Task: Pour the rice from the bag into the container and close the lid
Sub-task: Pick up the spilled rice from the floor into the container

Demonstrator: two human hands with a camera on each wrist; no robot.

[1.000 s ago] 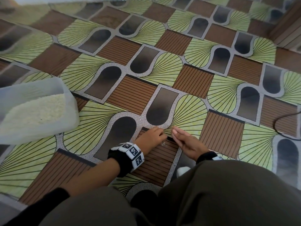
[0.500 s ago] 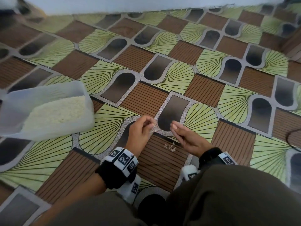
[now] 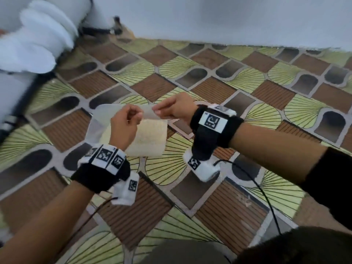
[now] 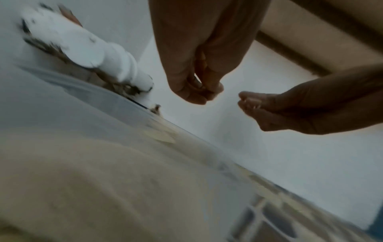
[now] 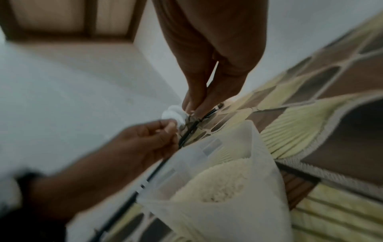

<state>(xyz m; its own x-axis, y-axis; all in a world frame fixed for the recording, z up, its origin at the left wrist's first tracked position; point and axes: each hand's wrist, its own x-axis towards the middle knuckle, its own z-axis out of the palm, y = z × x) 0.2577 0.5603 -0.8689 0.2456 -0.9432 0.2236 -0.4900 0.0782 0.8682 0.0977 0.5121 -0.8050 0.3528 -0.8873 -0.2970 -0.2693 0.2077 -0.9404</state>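
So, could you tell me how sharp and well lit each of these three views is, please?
Head view: evenly lit, hands fairly sharp, white objects top left smeared. Left wrist view: dim, heavy blur, left hand a dark shape against the pale wall. Right wrist view: dim, edges bent, rice in the container still readable.

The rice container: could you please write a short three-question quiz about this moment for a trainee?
1. True or false: a lid sits closed on the container.
2. Where are the left hand and the right hand?
A. Flat on the floor
B. Raised over the container, fingertips pinched
C. Gripping a bag
3. Fill in: the container holds white ___.

Key:
1. False; the top is open.
2. B.
3. rice.
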